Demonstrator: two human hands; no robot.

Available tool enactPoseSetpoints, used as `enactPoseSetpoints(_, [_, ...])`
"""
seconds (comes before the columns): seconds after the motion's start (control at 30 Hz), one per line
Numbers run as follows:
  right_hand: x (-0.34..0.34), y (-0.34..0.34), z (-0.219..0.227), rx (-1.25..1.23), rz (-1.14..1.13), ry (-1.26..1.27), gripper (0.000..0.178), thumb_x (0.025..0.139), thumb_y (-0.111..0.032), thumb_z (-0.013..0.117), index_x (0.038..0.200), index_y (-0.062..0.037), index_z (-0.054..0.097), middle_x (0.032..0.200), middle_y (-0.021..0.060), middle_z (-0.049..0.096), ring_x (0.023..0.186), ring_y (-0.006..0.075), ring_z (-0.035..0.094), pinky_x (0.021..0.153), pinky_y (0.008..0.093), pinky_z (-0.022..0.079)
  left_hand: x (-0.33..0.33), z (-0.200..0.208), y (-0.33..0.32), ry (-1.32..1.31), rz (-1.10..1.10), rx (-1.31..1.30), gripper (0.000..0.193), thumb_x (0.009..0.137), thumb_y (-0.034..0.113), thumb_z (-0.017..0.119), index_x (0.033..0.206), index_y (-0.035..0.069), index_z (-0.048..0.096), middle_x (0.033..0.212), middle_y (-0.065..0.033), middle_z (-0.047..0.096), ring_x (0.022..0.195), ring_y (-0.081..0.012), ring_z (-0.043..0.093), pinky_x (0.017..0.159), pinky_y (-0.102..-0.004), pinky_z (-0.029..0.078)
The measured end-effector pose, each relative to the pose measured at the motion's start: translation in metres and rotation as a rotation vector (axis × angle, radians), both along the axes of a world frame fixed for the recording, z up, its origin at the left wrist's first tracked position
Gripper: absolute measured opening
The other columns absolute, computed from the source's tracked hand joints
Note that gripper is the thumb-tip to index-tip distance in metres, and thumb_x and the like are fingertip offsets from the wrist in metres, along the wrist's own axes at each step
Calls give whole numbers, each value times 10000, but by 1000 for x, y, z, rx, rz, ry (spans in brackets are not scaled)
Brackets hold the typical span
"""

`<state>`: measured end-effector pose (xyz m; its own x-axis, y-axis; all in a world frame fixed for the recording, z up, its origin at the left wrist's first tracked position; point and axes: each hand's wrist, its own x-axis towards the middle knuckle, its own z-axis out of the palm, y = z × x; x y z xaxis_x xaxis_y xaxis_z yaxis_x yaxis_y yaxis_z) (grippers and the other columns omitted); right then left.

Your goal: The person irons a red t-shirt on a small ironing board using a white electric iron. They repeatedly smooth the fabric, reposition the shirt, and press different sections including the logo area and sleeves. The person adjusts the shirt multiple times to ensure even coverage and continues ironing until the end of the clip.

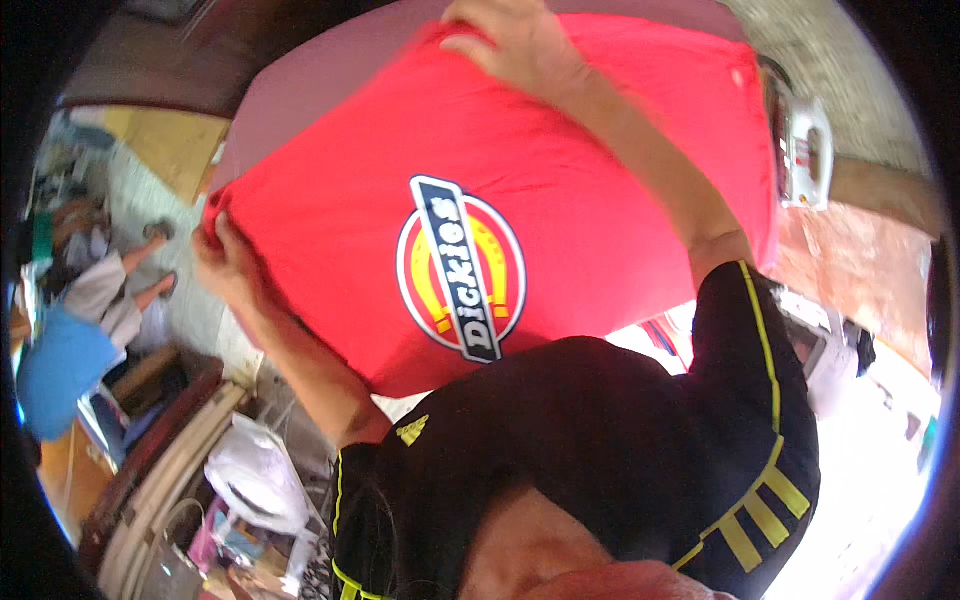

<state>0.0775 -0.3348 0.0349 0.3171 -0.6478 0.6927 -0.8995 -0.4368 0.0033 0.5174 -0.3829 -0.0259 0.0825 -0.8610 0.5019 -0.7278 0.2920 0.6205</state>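
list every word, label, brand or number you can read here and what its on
Red cloth: large white lettering on the dark slanted band of its round emblem; legible, but I won't copy it out.
Same emblem: small marks on the yellow horseshoe shape, too small to read.
Black shirt: small yellow chest mark, too small to read.

I see pale grey floor at the left through my head feed, a yellowish panel and dark brown surface upper left, a reddish-brown surface at right, and white glare lower right.
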Motion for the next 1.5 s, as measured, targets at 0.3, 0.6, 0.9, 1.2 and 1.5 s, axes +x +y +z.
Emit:
enactPoseSetpoints(0.3, [-77, 169, -20, 401, -630, -106, 513, 920, -417, 617, 1348, -147, 539, 1441, 125, 433, 1316, 376, 403, 1072, 516, 359, 8, 11, 8, -252, 48, -32, 323, 922, 307, 675, 1080, 26, 653, 901, -155, 685, 805, -292, 641, 749, -379, 507])
enactPoseSetpoints(0.6, [-187, 185, -34, 436, -925, -106, 651, 976, -532, 443, 1479, -126, 374, 1559, 149, 284, 1433, 382, 252, 1134, 550, 251, -180, 84, 53, -627, -662, -61, 401, 970, 235, 551, 1335, 71, 533, 1403, -137, 494, 1309, -335, 446, 1067, -500, 340])
enactPoseSetpoints(0.9, [-277, 164, -47, 331, -1119, -187, 659, 974, -505, 421, 1457, -58, 380, 1525, 199, 329, 1414, 387, 286, 1127, 521, 263, -238, 27, -5, -855, -601, -189, 609, 997, 528, 399, 1518, 223, 327, 1585, -30, 298, 1456, -278, 278, 1152, -549, 224])
enactPoseSetpoints(1.2, [-233, 239, -53, 335, -812, -62, 704, 978, -529, 395, 1464, -21, 370, 1548, 206, 302, 1436, 388, 266, 1158, 517, 229, -239, 16, -19, -773, -639, -87, 624, 989, 606, 312, 1523, 283, 318, 1599, 8, 268, 1470, -280, 241, 1139, -593, 198])
enactPoseSetpoints(1.5, [-183, 458, -55, 164, -649, -392, 544, 925, -284, 619, 1400, -78, 452, 1459, 169, 421, 1313, 370, 442, 1059, 458, 395, -317, 18, 145, -788, -574, -103, 672, 969, 605, 396, 1501, 197, 364, 1602, -82, 239, 1468, -345, 208, 1087, -680, 198])
